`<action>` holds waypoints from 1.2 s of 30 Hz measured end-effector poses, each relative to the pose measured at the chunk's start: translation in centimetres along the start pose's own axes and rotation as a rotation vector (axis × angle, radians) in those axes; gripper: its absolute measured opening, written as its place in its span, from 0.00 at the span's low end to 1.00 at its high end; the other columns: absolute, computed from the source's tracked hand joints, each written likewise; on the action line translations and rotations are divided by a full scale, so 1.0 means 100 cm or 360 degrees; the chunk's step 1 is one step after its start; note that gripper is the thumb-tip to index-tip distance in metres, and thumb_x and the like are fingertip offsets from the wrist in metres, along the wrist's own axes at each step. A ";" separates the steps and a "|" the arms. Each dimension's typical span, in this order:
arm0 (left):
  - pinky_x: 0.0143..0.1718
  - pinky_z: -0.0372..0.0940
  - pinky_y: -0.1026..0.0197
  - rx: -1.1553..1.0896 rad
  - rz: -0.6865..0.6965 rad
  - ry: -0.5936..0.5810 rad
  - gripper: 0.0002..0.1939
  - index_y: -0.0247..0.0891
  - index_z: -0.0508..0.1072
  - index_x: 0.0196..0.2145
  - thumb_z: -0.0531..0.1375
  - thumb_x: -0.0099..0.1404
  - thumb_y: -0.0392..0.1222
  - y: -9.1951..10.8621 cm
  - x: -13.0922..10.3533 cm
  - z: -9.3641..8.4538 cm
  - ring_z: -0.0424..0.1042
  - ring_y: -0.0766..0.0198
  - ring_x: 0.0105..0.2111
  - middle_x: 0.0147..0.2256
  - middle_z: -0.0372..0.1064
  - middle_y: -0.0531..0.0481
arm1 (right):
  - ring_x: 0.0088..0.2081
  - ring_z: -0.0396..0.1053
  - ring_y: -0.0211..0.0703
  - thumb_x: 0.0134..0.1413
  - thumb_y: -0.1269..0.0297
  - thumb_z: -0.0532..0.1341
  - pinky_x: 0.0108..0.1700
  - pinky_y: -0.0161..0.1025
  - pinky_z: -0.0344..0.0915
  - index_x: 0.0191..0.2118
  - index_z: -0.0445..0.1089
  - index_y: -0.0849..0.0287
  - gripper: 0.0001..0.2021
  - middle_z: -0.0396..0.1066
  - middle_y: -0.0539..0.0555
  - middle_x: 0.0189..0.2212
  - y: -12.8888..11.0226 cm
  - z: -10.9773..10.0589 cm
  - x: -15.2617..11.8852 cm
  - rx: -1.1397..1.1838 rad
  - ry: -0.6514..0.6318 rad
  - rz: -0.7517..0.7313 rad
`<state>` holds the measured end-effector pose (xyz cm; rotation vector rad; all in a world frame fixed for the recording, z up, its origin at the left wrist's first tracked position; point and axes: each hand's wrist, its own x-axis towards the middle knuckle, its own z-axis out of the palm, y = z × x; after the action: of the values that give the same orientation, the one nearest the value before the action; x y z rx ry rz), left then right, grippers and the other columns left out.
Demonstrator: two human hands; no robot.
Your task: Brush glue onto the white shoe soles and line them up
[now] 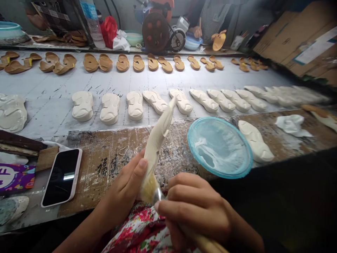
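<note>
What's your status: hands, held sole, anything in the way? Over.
Left hand: holding white sole, raised. Right hand: gripping brush, bristles at sole's near end. Nearby blue bowl off to the right, not blocking.

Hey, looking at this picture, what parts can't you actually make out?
All in the head view:
- Brush: handle end cut off by the bottom edge.
- Left hand: some fingertips hidden behind the white sole it holds.
- White soles at far right: blurred together, too unclear to count.
- Co-worker at upper right: head cut off by the top edge.
</note>
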<state>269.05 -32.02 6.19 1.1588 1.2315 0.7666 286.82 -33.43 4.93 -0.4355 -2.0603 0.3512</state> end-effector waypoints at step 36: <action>0.43 0.69 0.51 -0.1386 -0.1136 -0.0535 0.24 0.27 0.75 0.48 0.51 0.68 0.50 -0.056 0.058 0.015 0.76 0.50 0.38 0.43 0.75 0.35 | 0.18 0.63 0.36 0.55 0.59 0.60 0.21 0.33 0.60 0.29 0.73 0.59 0.10 0.66 0.48 0.16 0.041 -0.080 -0.077 -0.0052 0.0887 0.1590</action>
<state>270.97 -28.57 -0.97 0.0898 0.7852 0.4395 298.06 -32.62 1.29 -1.4046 -1.1824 0.6820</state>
